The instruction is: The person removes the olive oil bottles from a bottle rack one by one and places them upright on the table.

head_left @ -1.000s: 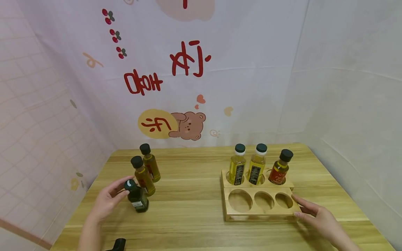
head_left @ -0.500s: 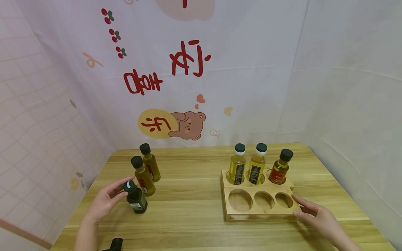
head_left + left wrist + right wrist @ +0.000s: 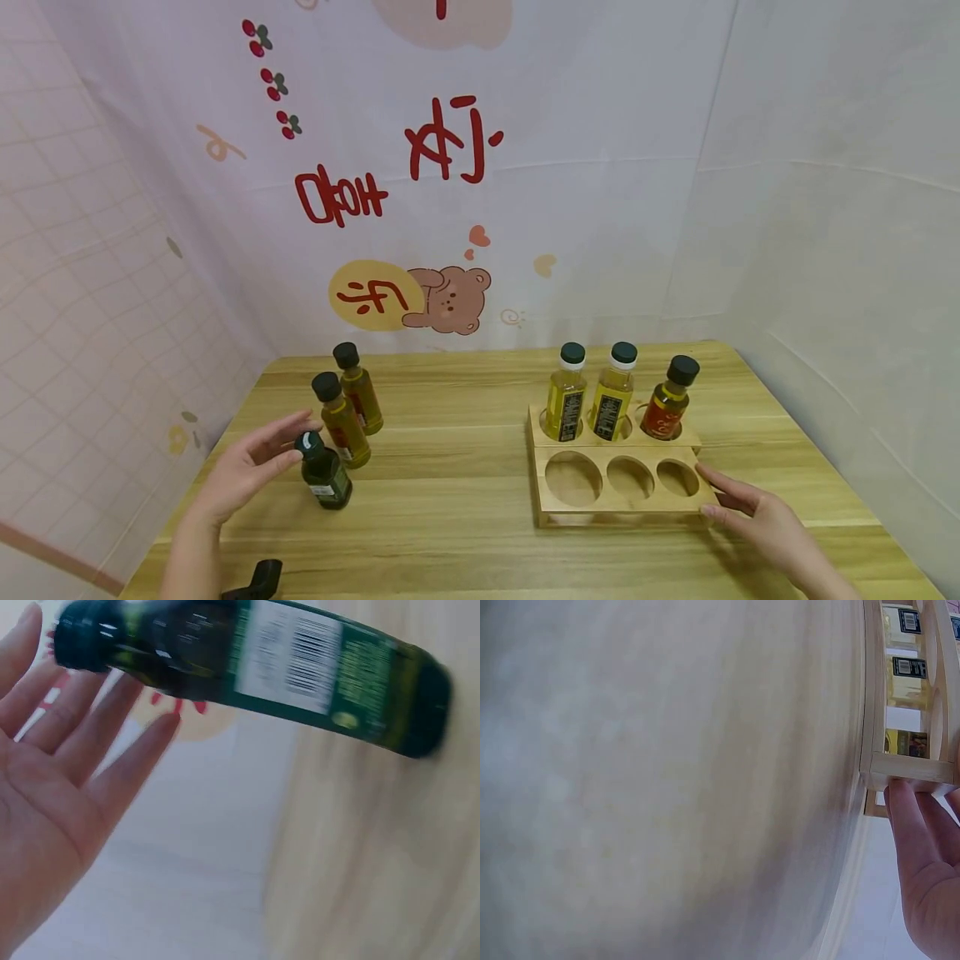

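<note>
My left hand (image 3: 251, 462) is by the dark green bottle (image 3: 327, 482), its fingers spread around the cap without gripping. In the left wrist view, extended fingers (image 3: 139, 750) lie behind and beside the bottle's neck, and a white barcode label shows on the body. Two olive-coloured bottles with black caps, the nearer bottle (image 3: 347, 429) and the farther bottle (image 3: 363, 400), stand just behind it. At the right, my right hand (image 3: 768, 529) rests on the end of the two-tier wooden rack (image 3: 551, 508). Straight fingers (image 3: 911, 832) touch its end panel in the right wrist view.
Upright in the rack's back row are two yellow oil bottles, the left bottle (image 3: 566, 404) and middle bottle (image 3: 613, 404), and a red-labelled bottle (image 3: 666, 410). Its front row has three bare round holes. A black object (image 3: 262, 579) shows beside the left forearm. Printed cloth (image 3: 600, 208) hangs behind the table.
The green bottle has shifted slightly left and forward to where it stands. My left hand has loosened from its cap, fingers spreading and moving back. The right hand and rack stay put.
</note>
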A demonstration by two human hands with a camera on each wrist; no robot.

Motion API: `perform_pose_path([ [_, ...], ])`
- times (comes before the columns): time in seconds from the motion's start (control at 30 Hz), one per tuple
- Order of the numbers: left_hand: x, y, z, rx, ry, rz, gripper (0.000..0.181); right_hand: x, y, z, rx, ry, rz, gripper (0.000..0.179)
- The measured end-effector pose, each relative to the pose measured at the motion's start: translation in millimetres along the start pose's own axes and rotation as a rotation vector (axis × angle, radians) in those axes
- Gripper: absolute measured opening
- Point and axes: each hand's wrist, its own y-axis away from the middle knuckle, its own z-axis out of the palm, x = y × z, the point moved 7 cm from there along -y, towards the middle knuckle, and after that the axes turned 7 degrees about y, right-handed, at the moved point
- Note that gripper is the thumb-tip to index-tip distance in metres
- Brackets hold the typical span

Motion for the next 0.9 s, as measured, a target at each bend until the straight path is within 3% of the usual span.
perform_pose_path([
  [0.2, 23.4, -12.5, 0.5, 0.053, -0.081, -0.046, 0.049, -1, -0.1, -1, 0.013, 0.010, -0.006, 0.063],
  [0.43, 42.9, -30.2, 14.9, 0.024, -0.132, -0.038, 0.048, -2, -0.6, -1, 0.013, 0.001, -0.010, 0.063],
  [0.63, 47.6, -47.2, 31.4, -0.043, -0.077, -0.021, 0.047, 0, -0.8, 0, -0.005, -0.013, 0.002, 0.064],
  [0.9, 45.2, -71.4, 62.9, -0.065, -0.125, -0.049, 0.046, 2, -1.0, 1, -0.015, -0.047, 0.012, 0.063],
])
